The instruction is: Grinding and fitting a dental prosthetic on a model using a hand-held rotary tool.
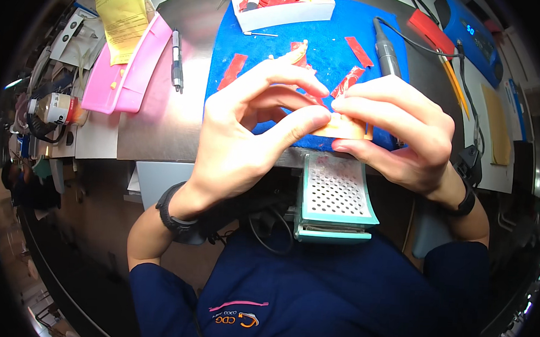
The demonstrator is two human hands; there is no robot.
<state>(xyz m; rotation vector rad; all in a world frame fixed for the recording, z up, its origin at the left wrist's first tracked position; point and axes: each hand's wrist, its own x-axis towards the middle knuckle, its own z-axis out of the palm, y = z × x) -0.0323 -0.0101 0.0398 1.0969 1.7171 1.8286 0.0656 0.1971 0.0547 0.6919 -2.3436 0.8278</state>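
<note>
Both my hands meet over the front of a blue mat (pixel 253 21). Between them is a small pale orange piece with a flat base, which looks like a dental model (pixel 339 129). My left hand (pixel 238 127) pinches its left end with thumb and fingers. At the other end, my right hand (pixel 406 127) grips it, thumb underneath and fingertips on top. My fingers hide much of its upper side. Just beyond the fingertips, a red strip (pixel 349 80) with pale marks lies on the mat. More strips lie around, one at the left (pixel 232 71) and one farther back (pixel 358 51).
A white box (pixel 284 13) of red pieces stands at the back. A corded handpiece (pixel 386 52) lies right, near a blue control unit (pixel 472 32). Left are a pen (pixel 177 60) and a pink tray (pixel 135 70). A perforated mint-edged unit (pixel 339 190) juts below the bench edge.
</note>
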